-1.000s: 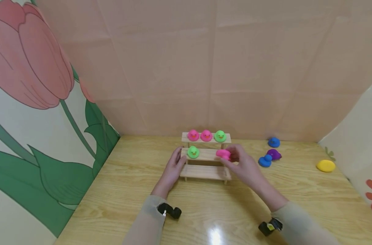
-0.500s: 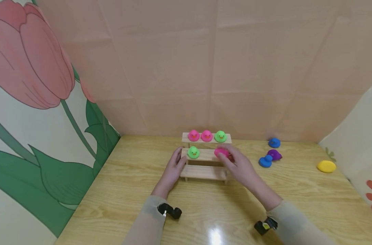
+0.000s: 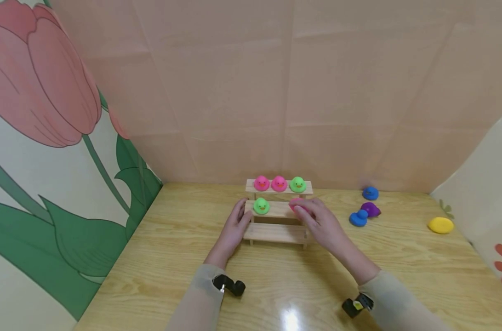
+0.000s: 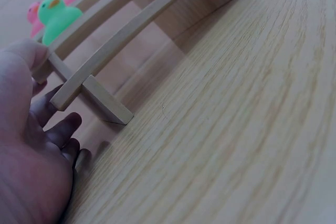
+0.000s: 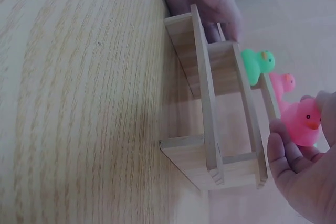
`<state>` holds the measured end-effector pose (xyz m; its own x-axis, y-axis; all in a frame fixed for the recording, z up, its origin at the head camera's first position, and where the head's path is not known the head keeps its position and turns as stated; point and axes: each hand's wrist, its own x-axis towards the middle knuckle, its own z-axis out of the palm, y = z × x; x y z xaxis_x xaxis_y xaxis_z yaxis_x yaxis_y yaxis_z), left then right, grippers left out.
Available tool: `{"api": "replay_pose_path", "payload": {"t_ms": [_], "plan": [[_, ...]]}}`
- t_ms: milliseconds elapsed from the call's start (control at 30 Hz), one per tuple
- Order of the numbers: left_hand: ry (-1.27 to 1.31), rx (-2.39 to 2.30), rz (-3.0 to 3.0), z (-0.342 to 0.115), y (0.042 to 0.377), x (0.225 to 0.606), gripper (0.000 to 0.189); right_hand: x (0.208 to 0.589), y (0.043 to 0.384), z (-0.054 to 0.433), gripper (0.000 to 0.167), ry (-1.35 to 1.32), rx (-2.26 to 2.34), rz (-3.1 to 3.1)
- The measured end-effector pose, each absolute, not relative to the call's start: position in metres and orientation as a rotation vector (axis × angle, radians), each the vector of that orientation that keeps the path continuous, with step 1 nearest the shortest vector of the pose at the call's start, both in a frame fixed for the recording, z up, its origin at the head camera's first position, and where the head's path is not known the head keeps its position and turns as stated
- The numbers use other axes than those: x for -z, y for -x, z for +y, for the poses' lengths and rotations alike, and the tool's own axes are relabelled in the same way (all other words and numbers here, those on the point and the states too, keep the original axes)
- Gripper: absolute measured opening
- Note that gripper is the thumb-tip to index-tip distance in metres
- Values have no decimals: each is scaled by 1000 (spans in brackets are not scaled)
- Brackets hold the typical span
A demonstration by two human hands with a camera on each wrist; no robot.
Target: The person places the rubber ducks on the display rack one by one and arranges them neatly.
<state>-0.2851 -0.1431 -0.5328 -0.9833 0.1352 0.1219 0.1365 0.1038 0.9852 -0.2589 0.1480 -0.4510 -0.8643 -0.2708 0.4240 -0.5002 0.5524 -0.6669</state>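
A small three-tier wooden stand [image 3: 276,233] is on the table. My left hand [image 3: 233,225] grips the left end of its middle tier, thumb on the near side. In my right hand [image 3: 326,226] a pink rubber duck [image 5: 300,121] is pinched at the right end of that tier. The hand partly covers this duck in the head view; whether it touches the wood I cannot tell. A green rubber duck [image 3: 261,206] sits at the left of the middle tier. Along the top tier are two pink ducks [image 3: 279,184] and another green duck [image 3: 298,185]. The lowest tier holds no ducks.
Right of the stand, two blue ducks [image 3: 370,193] and a purple duck [image 3: 371,209] lie grouped on the wooden table [image 3: 185,220]. A yellow object [image 3: 440,225] lies farther right. A pink-beige backdrop [image 3: 218,115] rises behind the table.
The pink duck has moved slightly left and been turned over the middle tier's right end, and the right hand now covers more of it. My left hand has stayed on the stand.
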Motion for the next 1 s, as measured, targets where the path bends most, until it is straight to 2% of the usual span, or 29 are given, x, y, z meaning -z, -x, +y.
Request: {"api": "replay_pose_path", "payload": {"t_ms": [233,600,1000], "plan": [[291,2082,-2333,-143,286,533,66,452,260,147,26,-625,-1252,-2531],[274,2066,-2355,-143,285,532,64,456,262,147,47,-675,-1209,-2481],[267,2072,-2359,-144,286,531,65,458,262,140,37,-615,-1337,-2541]]}}
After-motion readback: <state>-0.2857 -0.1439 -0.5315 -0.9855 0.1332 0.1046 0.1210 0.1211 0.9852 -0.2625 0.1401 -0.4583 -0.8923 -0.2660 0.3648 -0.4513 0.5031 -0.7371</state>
